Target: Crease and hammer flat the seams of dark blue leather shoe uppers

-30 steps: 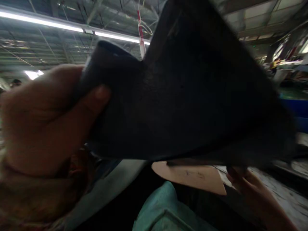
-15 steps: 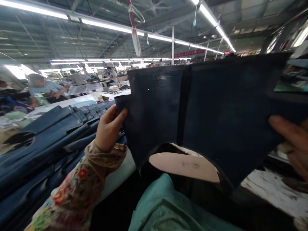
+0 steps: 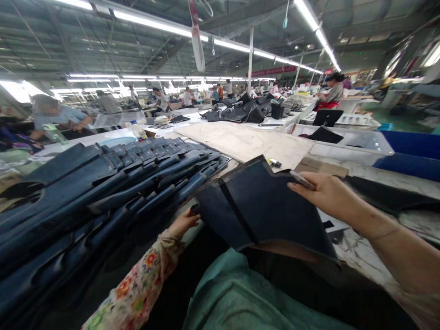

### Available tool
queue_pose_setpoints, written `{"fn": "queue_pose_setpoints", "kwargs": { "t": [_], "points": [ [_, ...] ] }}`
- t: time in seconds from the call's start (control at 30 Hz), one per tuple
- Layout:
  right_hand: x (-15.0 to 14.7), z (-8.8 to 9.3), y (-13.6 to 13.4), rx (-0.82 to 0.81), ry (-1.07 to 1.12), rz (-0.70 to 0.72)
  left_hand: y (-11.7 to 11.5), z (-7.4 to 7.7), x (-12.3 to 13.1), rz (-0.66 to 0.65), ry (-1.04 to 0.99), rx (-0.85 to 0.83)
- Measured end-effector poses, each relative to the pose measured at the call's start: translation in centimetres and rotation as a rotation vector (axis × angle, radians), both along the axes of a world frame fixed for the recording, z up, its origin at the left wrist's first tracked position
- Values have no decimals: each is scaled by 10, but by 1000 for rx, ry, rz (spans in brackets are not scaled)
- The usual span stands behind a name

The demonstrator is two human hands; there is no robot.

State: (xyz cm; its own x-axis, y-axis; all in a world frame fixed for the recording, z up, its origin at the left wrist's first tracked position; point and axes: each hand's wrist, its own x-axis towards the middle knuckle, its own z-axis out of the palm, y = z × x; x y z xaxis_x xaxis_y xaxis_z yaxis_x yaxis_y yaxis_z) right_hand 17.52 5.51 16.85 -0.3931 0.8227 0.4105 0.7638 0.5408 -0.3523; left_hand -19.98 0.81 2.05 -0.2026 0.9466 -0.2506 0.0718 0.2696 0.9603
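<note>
A dark blue, leather-like panel (image 3: 271, 206) with a black strip across it and a curved cutout along its near edge is held tilted before me. Its left corner is pinched between the fingers of my left hand (image 3: 184, 223). At the right corner my right hand (image 3: 318, 188) is closed on the panel. A small greyish, flat strip (image 3: 302, 180) shows at the right fingers; whether it is a tool or part of the panel I cannot tell. Beneath the curved edge a pinkish-beige surface (image 3: 288, 249) is partly visible. Green cloth (image 3: 233, 293) covers my lap.
Many similar blue panels (image 3: 127, 183) lie overlapped in rows at left. Beyond are a beige sheet (image 3: 240, 137), a white bin (image 3: 360, 141) with dark pieces and a blue bin (image 3: 412, 153). Dark items (image 3: 240, 110) heap on the far table. Other people work farther back.
The panel has come down and tilted, uncovering the tables behind it. Both hands have moved lower or inward with it, the right one leftward. The beige oval piece is now mostly covered.
</note>
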Motion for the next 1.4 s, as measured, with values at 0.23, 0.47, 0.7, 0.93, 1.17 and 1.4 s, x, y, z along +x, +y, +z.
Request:
{"fn": "queue_pose_setpoints", "kwargs": {
  "t": [0.23,0.47,0.7,0.93,1.17,1.4],
  "points": [
    [42,-47,9,-270,-328,-85,-7,-72,58,-211,-29,-164],
    [74,-65,-18,-107,-156,-145,-6,-66,48,-142,67,-32],
    [49,-66,-19,120,-134,80,11,-11,77,-97,332,353],
    [95,-111,-9,-241,-152,-86,13,-3,152,-461,764,639],
    [121,-163,-32,-323,4,-207,21,-21,167,-581,933,606],
    [86,-156,-34,-216,106,-229,17,-22,175,-592,980,594]
  ]
}}
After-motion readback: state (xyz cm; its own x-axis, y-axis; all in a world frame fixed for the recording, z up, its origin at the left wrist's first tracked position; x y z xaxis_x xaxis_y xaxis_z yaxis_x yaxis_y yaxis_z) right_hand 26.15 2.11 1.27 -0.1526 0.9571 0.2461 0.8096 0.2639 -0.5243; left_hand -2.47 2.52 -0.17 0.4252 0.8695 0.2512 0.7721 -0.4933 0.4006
